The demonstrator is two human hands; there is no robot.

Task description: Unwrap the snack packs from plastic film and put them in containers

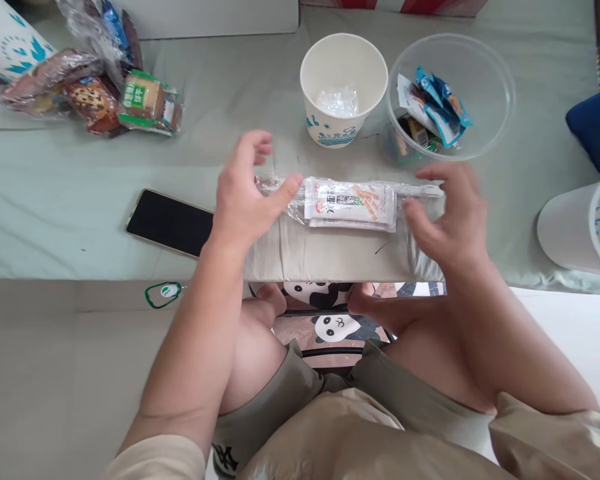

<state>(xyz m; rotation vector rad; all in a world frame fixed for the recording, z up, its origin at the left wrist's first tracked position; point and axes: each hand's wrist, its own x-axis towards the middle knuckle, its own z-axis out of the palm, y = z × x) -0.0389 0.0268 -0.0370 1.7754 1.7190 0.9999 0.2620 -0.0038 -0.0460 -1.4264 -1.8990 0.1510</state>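
Note:
In the head view a white snack packet (351, 202) with a picture of orange sticks lies on crinkled clear plastic wrap (293, 200), near the table's front edge. My left hand (247, 190) is at the wrap's left end, thumb and fingers apart, with nothing in its grasp. At the other end my right hand (453, 210) hovers with its thumb and fingers spread, slightly blurred. A white strip (423, 191) reaches from the packet toward the right fingers; whether they touch it I cannot tell.
Behind the packet stand a paper cup (344, 63) with clear plastic inside and a clear round tub (495, 100) holding several small packets. A phone (170, 222) lies beside my left wrist. Wrapped snacks (150, 103) sit at the back left, and a white cup (567, 223) lies tilted at the right.

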